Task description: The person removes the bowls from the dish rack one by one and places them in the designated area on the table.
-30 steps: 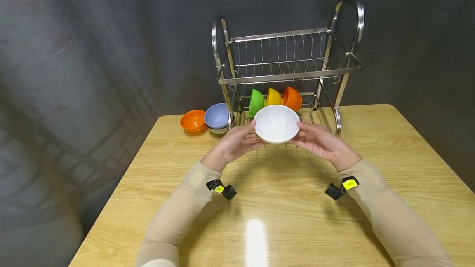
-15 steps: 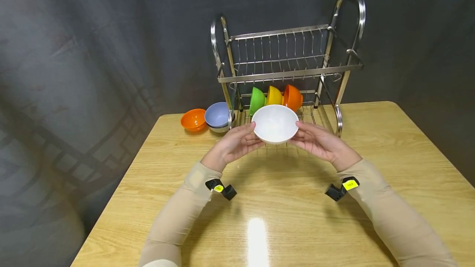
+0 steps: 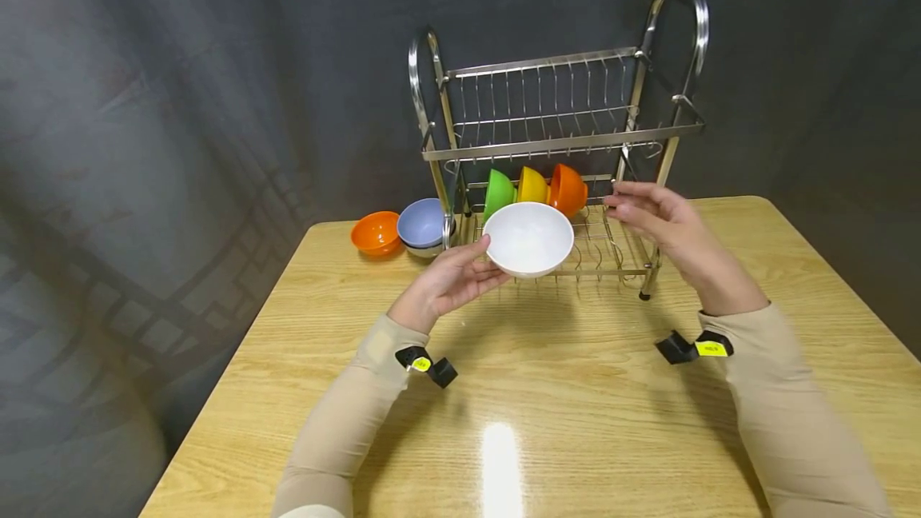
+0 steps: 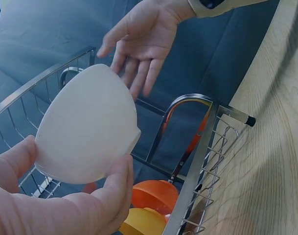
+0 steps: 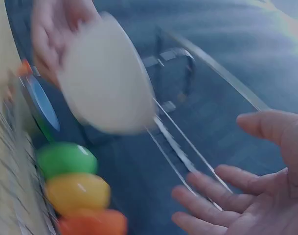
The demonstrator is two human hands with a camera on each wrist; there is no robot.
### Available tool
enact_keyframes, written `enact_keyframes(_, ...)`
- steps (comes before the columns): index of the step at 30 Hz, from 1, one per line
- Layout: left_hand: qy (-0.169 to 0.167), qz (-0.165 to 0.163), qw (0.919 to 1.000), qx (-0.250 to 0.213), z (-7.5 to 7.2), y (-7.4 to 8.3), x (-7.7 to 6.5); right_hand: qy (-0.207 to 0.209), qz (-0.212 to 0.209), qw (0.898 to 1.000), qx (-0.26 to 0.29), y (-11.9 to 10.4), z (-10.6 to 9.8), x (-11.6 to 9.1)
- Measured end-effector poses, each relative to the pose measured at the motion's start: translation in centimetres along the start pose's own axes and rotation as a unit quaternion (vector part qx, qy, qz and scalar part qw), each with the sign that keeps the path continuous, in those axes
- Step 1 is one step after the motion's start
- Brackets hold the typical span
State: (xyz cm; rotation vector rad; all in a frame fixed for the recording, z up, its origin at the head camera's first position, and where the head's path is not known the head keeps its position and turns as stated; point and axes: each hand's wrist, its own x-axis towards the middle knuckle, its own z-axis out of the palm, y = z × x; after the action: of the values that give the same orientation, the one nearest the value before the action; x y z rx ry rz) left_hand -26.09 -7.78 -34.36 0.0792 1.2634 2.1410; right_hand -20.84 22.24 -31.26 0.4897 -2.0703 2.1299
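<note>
A white bowl [image 3: 528,239] is held up in front of the dish rack, its inside turned toward the head camera. My left hand [image 3: 457,276] grips its left edge, thumb at the rim and fingers beneath; the left wrist view shows the bowl [image 4: 90,125] between thumb and fingers. Away to the right, my right hand [image 3: 665,230] is apart from the bowl, near the rack's right post. Its fingers [image 5: 212,200] are spread and loosely bent around nothing in the right wrist view. Behind the bowl, green [image 3: 499,194], yellow [image 3: 532,185] and orange [image 3: 568,190] bowls stand tilted on the lower tier.
The two-tier metal dish rack [image 3: 561,146] stands at the back of the wooden table [image 3: 561,422]. Left of it sit another orange bowl [image 3: 376,233] and a blue bowl [image 3: 421,222] stacked on a further bowl. A dark curtain [image 3: 288,86] hangs behind.
My right hand has let go of the white bowl and moved right and up. The left hand still holds the bowl, which has shifted slightly left.
</note>
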Motion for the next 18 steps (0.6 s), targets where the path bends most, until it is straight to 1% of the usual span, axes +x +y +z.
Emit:
enact_keyframes(1,0.0,-0.001,1.0,0.0,0.0,0.0,0.0,0.023,-0.025,0.999,0.014,-0.1,-0.5,0.1)
enact_keyframes(3,0.0,0.0,1.0,0.001,-0.1,0.1,-0.1,0.069,-0.064,0.994,0.062,-0.1,-1.4,0.2)
enact_keyframes(4,0.001,-0.001,1.0,0.002,-0.2,0.1,-0.1,0.095,-0.077,0.988,0.089,0.1,-1.8,0.3)
enact_keyframes(6,0.001,0.001,1.0,0.009,-0.3,0.2,-0.1,0.152,-0.094,0.977,0.113,0.6,-2.3,0.5)
enact_keyframes(8,0.003,0.003,0.9999,0.013,-0.4,0.2,-0.1,0.209,-0.09,0.968,0.102,1.4,-2.8,0.8)
enact_keyframes(10,0.004,0.004,0.9998,0.02,-0.5,0.1,-0.1,0.261,-0.067,0.96,0.073,2.3,-3.3,1.0)
enact_keyframes(11,0.005,0.004,0.9997,0.022,-0.5,0.1,0.0,0.279,-0.047,0.958,0.049,2.8,-3.5,1.0)
enact_keyframes(12,0.005,0.004,0.9997,0.023,-0.5,0.1,0.0,0.29,-0.027,0.956,0.031,3.3,-3.8,1.0)
enact_keyframes(14,0.006,0.003,0.9997,0.023,-0.6,0.0,0.0,0.289,0.018,0.957,-0.015,4.4,-4.3,1.0)
enact_keyframes(15,0.006,0.003,0.9997,0.024,-0.6,0.0,0.0,0.278,0.038,0.959,-0.039,4.9,-4.6,1.0)
enact_keyframes(17,0.007,0.003,0.9997,0.022,-0.7,-0.1,0.0,0.241,0.071,0.964,-0.093,5.7,-5.0,0.9)
enact_keyframes(18,0.007,0.004,0.9997,0.021,-0.7,-0.1,0.1,0.222,0.082,0.966,-0.1,6.0,-5.2,0.9)
